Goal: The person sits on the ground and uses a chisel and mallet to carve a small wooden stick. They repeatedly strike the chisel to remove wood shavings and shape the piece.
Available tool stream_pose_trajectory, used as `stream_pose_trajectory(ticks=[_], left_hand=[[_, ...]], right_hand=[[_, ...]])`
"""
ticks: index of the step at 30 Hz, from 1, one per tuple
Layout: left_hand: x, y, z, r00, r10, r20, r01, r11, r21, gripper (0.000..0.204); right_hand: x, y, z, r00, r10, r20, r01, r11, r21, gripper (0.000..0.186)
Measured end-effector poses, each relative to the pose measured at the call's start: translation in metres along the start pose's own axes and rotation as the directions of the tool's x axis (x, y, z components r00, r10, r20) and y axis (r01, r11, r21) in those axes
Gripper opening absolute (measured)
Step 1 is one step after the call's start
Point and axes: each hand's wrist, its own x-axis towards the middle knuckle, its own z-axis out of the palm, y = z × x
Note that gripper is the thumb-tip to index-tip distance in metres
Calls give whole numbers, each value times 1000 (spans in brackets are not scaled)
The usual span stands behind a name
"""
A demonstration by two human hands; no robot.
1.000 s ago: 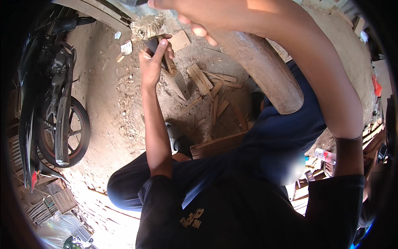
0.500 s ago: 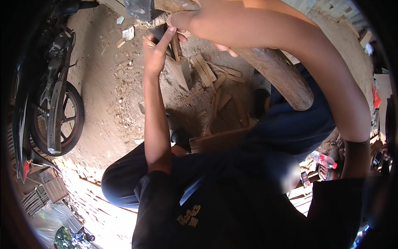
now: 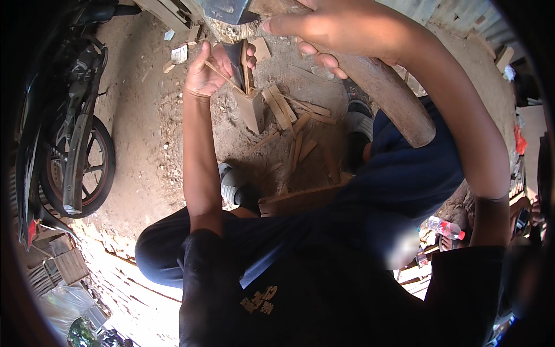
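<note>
My left hand has its thumb raised and its fingers loosely wrapped behind a dark metal chisel and a split wooden piece. The chisel has a frayed, pale top and stands in the upper end of a wooden block, where a thin splinter sticks out leftward. My right hand is closed round the thick wooden handle of a hammer, whose dark metal head hangs at the top edge, right over the chisel's top.
Split sticks lie on the dirt ground between my feet, by a low plank. A black motorbike stands at the left. At the right are a plastic bottle, a red bag and part of another person.
The hammer head has come into view over the chisel's top as my right hand moved it. My left thumb has lifted away from the chisel.
</note>
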Motion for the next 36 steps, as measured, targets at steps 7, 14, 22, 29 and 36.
stream_pose_trajectory(ticks=[7,14,22,29,36], left_hand=[[28,-7,2,947,-48,319,-2,988,156,60],[23,-4,28,875,222,-430,-86,946,313,44],[9,9,27,310,599,-738,85,756,649,49],[-7,12,10,428,683,-591,15,649,760,36],[2,3,13,427,679,-597,-57,679,732,23]], right_hand=[[7,22,19,977,87,-196,-13,936,353,35],[32,132,13,934,352,-61,-208,674,709,26],[140,380,166,760,649,33,-376,398,837,9],[114,404,223,825,519,-223,-548,831,-94,51],[182,206,161,773,-252,-582,409,900,153,71]])
